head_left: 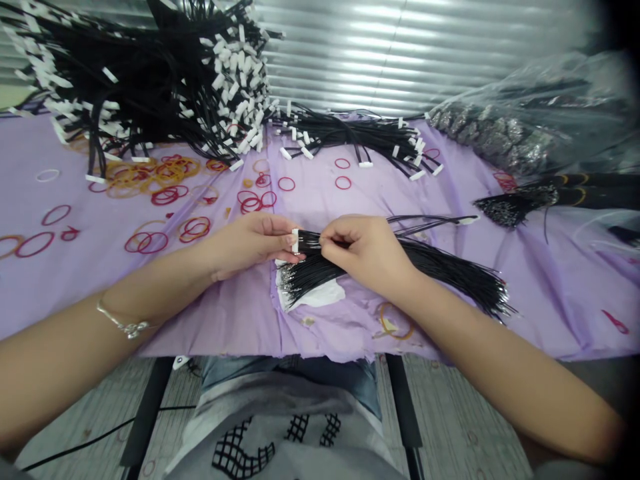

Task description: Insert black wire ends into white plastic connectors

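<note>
Far left: a heap of black wires tipped with white connectors (165,80) is piled on a lilac sheet (100,293), with red and orange rubber bands (165,175) scattered near it. Centre: a white connector (295,241) is pinched by the left hand (247,243). Black wires (450,270) lying across the near sheet are pinched beside it by the right hand (367,257). Far right: a clear plastic bag (530,113) is laid.
</note>
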Available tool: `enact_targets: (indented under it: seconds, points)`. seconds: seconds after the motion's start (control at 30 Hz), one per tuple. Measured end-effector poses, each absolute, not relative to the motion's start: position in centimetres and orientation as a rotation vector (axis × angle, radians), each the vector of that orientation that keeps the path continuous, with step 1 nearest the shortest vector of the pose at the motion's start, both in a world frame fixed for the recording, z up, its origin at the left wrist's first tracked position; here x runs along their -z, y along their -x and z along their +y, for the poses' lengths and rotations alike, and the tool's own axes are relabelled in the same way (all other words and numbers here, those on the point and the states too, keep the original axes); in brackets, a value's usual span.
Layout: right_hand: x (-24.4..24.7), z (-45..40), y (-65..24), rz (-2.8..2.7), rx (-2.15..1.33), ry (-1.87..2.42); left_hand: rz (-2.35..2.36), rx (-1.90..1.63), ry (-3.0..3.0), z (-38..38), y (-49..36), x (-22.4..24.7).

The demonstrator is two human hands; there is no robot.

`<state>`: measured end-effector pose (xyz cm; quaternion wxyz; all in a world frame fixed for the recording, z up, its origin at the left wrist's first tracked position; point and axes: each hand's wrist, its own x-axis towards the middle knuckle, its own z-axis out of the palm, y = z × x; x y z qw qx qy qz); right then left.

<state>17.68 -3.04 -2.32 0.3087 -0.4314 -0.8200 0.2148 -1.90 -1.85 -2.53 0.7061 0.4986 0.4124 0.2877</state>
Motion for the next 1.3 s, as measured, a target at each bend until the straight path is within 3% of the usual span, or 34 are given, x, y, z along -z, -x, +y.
enact_targets:
  seconds: [0.87, 1.03, 1.3]
  points:
    - [3.3, -2.5, -17.2, -2.235, -0.618, 1.006, 0.936, -0.6, -1.138, -1.8, 2.0, 2.6]
    - [2.8, -2.6, -17.4, -2.297, -0.548, 1.029, 0.889, -0.603, -1.103, -1.8, 2.0, 2.5]
    - [2.1, -2.7, -19.0, -2.511, -0.311, 0.715, 0.856, -0.616, -0.993, -1.5, 2.4, 2.7]
